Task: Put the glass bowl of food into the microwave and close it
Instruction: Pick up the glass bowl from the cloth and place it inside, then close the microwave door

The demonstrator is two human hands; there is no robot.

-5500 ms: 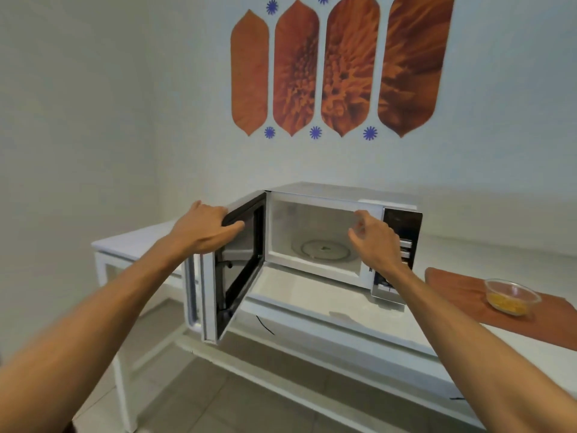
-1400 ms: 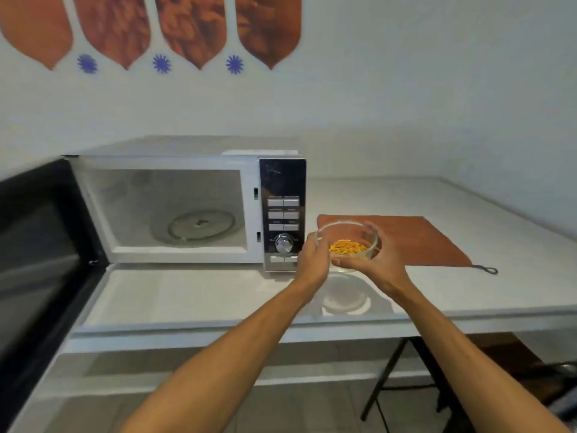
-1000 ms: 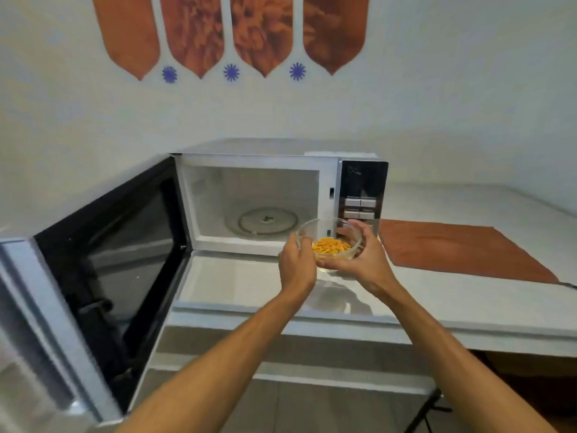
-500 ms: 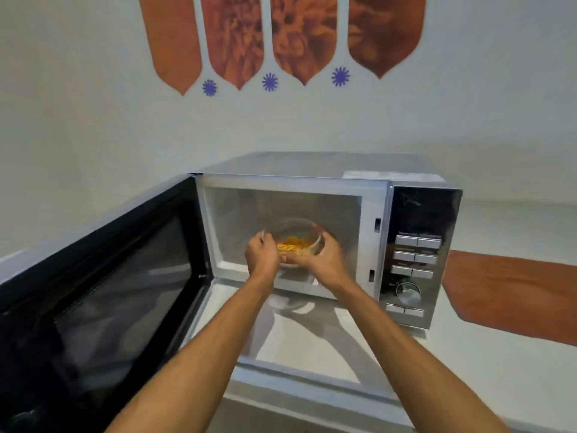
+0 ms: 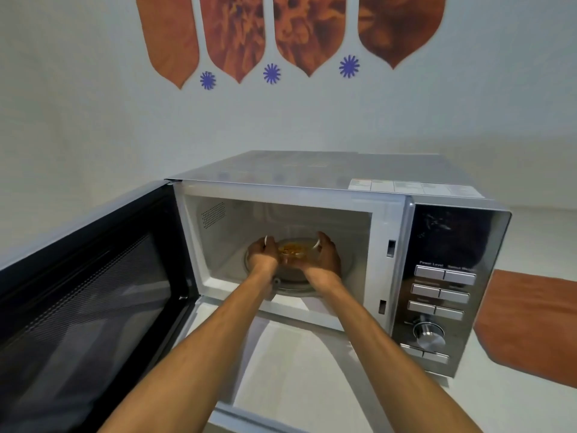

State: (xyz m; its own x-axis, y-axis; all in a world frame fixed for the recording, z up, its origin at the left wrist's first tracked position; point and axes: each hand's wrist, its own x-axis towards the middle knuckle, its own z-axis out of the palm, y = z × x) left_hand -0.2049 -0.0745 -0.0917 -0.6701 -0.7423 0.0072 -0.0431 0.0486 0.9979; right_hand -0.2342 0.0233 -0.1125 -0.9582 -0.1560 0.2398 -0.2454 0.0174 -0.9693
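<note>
Door (image 5: pixel 87 295): swung wide to the left, dark glass with a fine mesh, leaving the opening free for both arms.
Left hand (image 5: pixel 261 252): inside the cavity, fingers curled round the bowl's left side.
Right hand (image 5: pixel 324 256): cupping the right side; two hands probably because smooth glass slips and the food could spill.
Bowl (image 5: pixel 295 250): clear glass, round, yellow-orange food inside; it sits over the turntable, whether resting or just above I cannot tell.
Turntable (image 5: pixel 296 284): round glass plate on the cavity floor.
Microwave (image 5: pixel 343 176): boxy, brushed-metal top, glossy black panel with buttons and a knob.
Mat (image 5: pixel 530 326): orange, flat, right of the microwave.
</note>
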